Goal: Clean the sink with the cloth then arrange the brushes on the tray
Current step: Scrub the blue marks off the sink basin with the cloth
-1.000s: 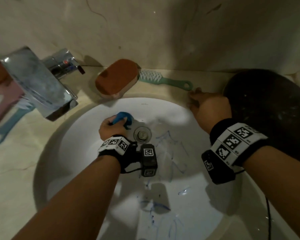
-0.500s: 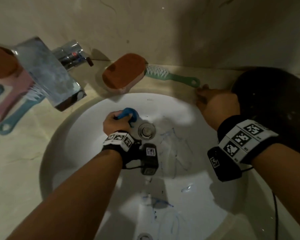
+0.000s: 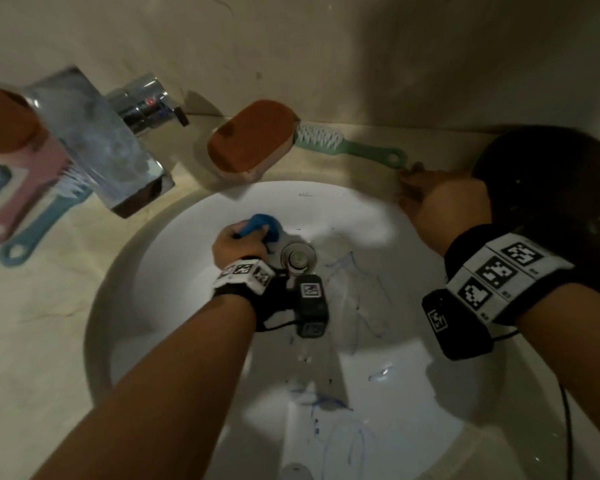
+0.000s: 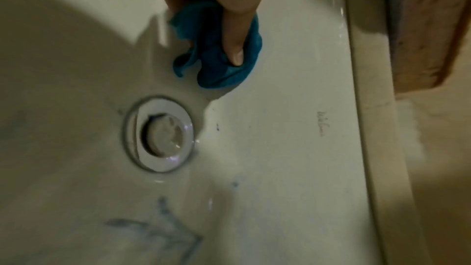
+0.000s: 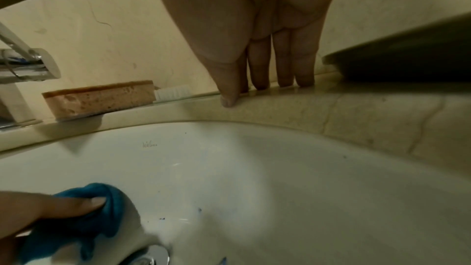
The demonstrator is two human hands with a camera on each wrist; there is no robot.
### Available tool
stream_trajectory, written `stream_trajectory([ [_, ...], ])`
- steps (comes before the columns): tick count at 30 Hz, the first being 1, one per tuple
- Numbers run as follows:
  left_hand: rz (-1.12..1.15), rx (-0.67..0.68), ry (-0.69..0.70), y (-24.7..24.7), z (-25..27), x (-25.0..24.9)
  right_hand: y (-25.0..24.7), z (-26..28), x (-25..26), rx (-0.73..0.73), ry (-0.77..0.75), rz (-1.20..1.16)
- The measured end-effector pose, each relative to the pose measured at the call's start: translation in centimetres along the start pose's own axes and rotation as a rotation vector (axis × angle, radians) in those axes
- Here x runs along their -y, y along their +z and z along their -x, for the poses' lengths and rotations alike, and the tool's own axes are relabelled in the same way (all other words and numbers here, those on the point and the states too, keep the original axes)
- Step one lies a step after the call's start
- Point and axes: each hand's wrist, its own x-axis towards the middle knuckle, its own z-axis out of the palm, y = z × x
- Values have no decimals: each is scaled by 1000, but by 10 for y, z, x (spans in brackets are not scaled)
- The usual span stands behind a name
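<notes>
Two jobs in the task, and by the look of it the 1st is only part done. The left hand (image 3: 238,244) has a bunched-up blue cloth (image 4: 219,51) pinched under its thumb & curled fingers, pressed to the wall of the white ceramic sink (image 3: 194,230) just beside the round chrome drain plug (image 3: 298,258). Blue scribble marks (image 3: 355,289) cross the basin right of the drain, w/ more nearer the camera, so wiping has a good way to go; the far wall near the cloth looks mostly clear.

The right hand (image 5: 257,47) holds nothing: fingers straight, close together, tips resting on the beige stone counter (image 5: 369,112) at the sink's back edge, just beside the loop end of a mint-green plastic brush (image 3: 347,147).

Brush step not begun, I'd say. That green brush lies by an orange oval sponge (image 3: 253,135); a pink-handled brush (image 3: 25,206) & a teal-handled brush (image 3: 39,230) lie on the counter left of the chrome tap (image 3: 101,140). The round black tray (image 3: 551,188) sits at right, no brushes visible on it.
</notes>
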Motion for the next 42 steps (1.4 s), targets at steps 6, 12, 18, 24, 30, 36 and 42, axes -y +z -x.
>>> stream_trajectory([
  [6,-60,191,102,43,40,-12,0,1,0,-38,17,-22],
  [12,-107,255,126,53,50,-8,-2,-4,-5,50,27,-31],
  [18,-236,309,208,64,57,-4,0,-4,-4,23,45,-78],
  [24,-317,459,321,80,69,5,-2,-6,-5,96,42,-37],
  [30,-278,263,256,59,43,-2,-4,-3,-3,70,63,-48],
  [36,-313,533,368,97,99,8,-1,-6,-6,109,87,-46],
  [42,-220,155,128,31,11,-5,-2,-4,-4,97,94,-55],
])
